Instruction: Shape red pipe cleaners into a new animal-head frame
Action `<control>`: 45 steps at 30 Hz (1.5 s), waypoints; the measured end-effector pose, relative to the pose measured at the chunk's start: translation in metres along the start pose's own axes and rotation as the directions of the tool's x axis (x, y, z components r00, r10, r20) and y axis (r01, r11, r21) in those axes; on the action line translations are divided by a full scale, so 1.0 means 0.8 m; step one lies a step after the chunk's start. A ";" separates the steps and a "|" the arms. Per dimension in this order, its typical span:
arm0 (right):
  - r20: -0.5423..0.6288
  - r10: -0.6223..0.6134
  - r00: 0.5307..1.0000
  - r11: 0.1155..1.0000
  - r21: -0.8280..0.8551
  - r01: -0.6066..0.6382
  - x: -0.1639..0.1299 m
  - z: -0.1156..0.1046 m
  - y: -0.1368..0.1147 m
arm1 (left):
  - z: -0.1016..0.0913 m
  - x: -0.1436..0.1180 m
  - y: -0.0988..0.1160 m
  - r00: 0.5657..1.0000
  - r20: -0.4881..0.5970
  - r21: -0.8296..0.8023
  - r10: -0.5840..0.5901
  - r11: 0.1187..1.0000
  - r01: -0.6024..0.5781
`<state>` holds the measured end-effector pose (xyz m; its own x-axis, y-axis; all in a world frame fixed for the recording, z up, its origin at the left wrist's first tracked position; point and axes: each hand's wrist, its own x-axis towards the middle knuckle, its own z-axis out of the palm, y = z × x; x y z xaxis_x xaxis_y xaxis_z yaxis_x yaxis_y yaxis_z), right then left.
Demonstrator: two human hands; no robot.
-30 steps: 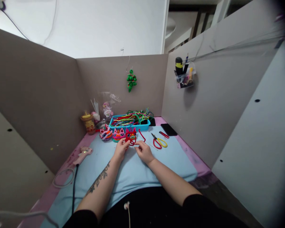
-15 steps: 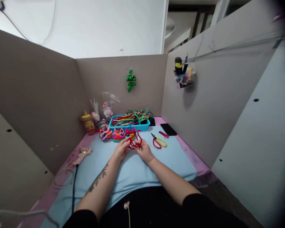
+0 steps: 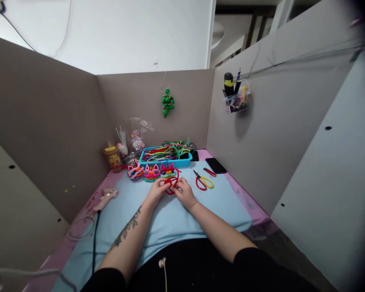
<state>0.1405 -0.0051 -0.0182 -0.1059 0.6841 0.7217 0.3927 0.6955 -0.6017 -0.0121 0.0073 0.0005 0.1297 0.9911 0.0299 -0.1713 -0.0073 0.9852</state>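
My left hand (image 3: 155, 192) and my right hand (image 3: 184, 192) meet over the light blue mat (image 3: 182, 215), both pinching a red pipe cleaner (image 3: 171, 183) bent into a loop between them. Just beyond the loop stand three small colourful pipe-cleaner heads (image 3: 151, 172) in a row. Behind them a blue tray (image 3: 166, 157) holds several loose pipe cleaners in many colours. My left forearm bears a tattoo.
Red-and-yellow scissors (image 3: 204, 181) and small red clippers (image 3: 210, 172) lie right of my hands, with a black phone (image 3: 216, 165) behind. A pink glue gun (image 3: 106, 197) with its cable lies at the left. A yellow-lidded cup (image 3: 112, 157) stands at the back left. Grey partitions enclose the desk.
The free end of the red pipe cleaner has been drawn in from the right and bent round into a tighter loop. My hands have come closer together.
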 end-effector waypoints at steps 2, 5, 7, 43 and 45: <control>-0.066 0.049 0.997 0.999 0.016 -0.048 0.002 -0.002 0.001 | 0.002 -0.002 -0.001 0.997 0.072 0.025 0.022 0.999 -0.023; -0.154 0.128 0.980 0.992 0.032 -0.124 0.005 -0.003 0.006 | 0.004 -0.003 -0.001 0.985 0.170 0.045 0.033 0.998 -0.042; -0.165 0.171 0.971 0.985 0.044 -0.166 0.006 -0.002 0.009 | 0.005 -0.004 -0.002 0.981 0.189 0.071 0.032 0.996 -0.047; -0.089 0.502 0.861 0.833 0.318 -0.453 0.009 0.007 0.048 | 0.001 -0.006 -0.009 0.868 -0.043 0.645 0.494 0.677 -0.354; -0.117 0.515 0.849 0.828 0.323 -0.458 0.010 0.006 0.047 | 0.001 -0.007 -0.008 0.842 -0.011 0.698 0.539 0.607 -0.379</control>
<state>0.1503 0.0275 -0.0368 0.2190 0.9134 0.3432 0.0791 0.3340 -0.9392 -0.0108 0.0018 -0.0058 0.0066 0.8324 0.5542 0.5284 -0.4734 0.7048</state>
